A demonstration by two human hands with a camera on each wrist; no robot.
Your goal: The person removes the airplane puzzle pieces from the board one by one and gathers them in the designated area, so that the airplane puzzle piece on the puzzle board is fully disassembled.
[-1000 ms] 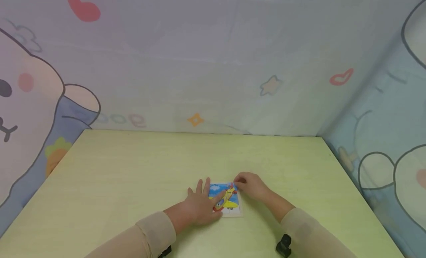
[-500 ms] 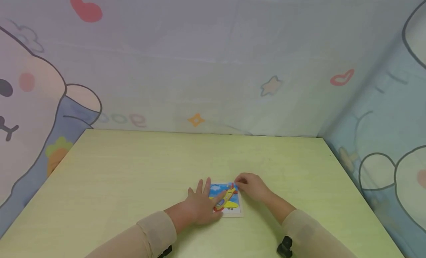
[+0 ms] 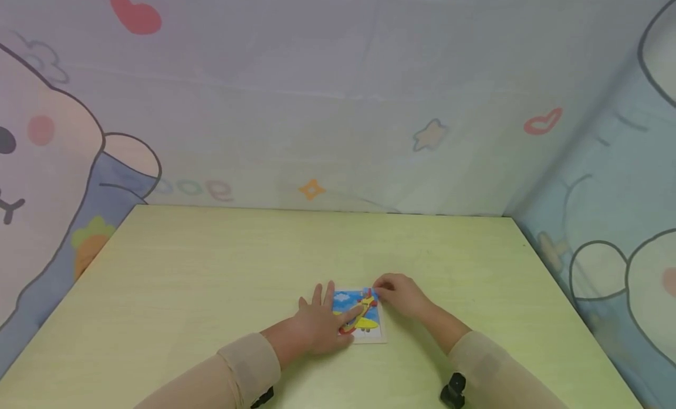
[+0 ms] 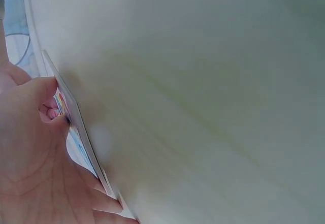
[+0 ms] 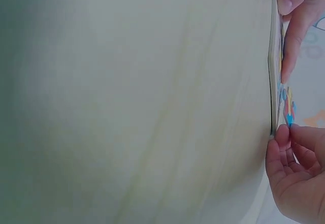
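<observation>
A small square jigsaw puzzle (image 3: 373,316) with a yellow and red airplane on blue sky lies in a pale frame at the table's near middle. My left hand (image 3: 317,328) rests on its left part with fingers spread, the index finger reaching across the airplane. At the top right corner, my right hand (image 3: 404,296) pinches a puzzle piece (image 5: 289,109) between thumb and finger. In the right wrist view this piece is tilted up from the board's surface. My left palm and fingers hide the puzzle's left side.
The pale yellow-green table (image 3: 222,262) stretches away on all sides of the puzzle. Behind it stands a printed cloth backdrop (image 3: 338,104), with side panels at left and right. Dark wrist camera parts (image 3: 453,390) show under the sleeves.
The piece at the top right corner looks slightly more lifted and shifted than before. My right hand has moved very slightly to the right; the left hand stays in place.
</observation>
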